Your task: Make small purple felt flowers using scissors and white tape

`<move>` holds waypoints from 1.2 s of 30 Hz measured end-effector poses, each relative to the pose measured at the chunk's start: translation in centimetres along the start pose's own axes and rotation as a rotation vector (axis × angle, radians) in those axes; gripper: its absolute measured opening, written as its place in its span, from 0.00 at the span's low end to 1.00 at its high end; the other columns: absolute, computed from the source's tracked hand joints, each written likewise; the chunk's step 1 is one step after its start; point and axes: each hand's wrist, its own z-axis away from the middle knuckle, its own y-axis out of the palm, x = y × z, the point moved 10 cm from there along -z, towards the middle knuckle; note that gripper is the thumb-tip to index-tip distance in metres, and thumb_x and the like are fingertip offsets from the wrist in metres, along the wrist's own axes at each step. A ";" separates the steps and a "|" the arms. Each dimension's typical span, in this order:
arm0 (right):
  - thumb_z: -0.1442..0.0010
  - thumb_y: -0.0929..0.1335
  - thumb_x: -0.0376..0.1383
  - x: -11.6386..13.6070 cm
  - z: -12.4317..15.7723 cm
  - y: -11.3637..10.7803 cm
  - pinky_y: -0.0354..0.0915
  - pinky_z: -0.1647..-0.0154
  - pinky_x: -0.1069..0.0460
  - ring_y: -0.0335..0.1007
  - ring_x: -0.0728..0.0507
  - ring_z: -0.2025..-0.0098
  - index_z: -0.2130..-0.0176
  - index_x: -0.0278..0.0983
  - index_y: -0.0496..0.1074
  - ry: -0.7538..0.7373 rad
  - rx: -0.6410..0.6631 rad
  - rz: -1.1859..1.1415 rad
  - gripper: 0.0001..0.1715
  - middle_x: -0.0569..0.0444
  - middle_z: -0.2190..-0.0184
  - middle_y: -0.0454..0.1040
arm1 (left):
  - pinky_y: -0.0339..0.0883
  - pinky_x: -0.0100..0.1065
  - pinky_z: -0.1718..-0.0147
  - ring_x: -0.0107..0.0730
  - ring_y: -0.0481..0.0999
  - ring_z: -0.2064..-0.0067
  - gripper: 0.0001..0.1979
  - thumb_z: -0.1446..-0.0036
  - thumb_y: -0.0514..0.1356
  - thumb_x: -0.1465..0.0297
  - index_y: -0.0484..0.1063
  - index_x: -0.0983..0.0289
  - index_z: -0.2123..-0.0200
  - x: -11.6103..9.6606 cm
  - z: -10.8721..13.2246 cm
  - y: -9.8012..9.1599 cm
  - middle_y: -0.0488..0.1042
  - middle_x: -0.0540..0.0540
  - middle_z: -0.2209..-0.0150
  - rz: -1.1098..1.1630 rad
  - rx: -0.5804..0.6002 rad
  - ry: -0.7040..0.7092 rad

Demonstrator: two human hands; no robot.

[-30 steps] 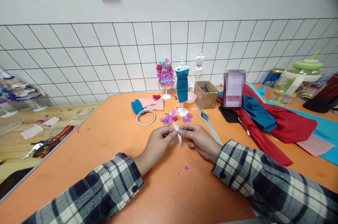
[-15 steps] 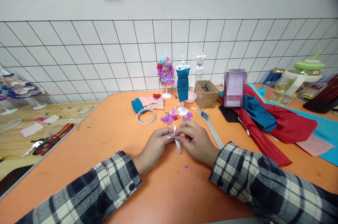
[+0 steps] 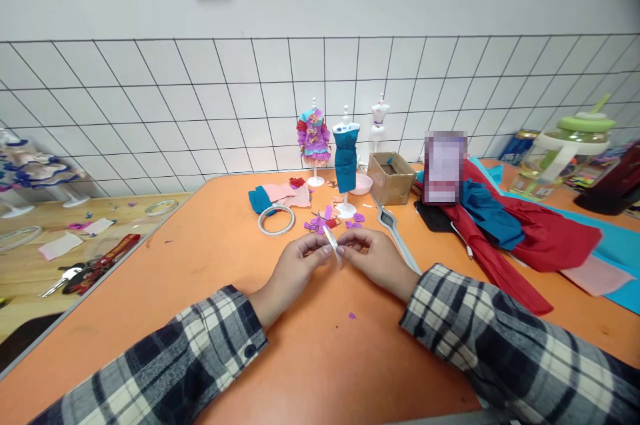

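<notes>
Both pinches are closed on the white strip (image 3: pixel 331 239), left hand (image 3: pixel 294 266) and right hand (image 3: pixel 374 257) meeting fingertip to fingertip just above the orange table (image 3: pixel 320 358), near the purple scraps (image 3: pixel 320 223). My call: keep the pinches close and the strip taut so it can't twist. Its long axis is diagonal, with the far end pointing up-left.

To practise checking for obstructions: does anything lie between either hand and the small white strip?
Nothing visible does. The left hand and right hand both pinch the white strip directly; the purple scraps lie beyond, on the orange table.
</notes>
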 end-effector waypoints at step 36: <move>0.46 0.68 0.37 1.0 0.6 -0.1 0.63 0.68 0.53 0.68 0.49 0.71 0.62 0.40 0.70 -0.031 -0.083 0.041 0.08 0.55 0.65 0.75 | 0.65 0.33 0.61 0.33 0.73 0.64 0.13 0.49 0.65 0.62 0.75 0.66 0.66 2.0 -0.5 0.8 0.76 0.55 0.66 0.319 0.051 -0.112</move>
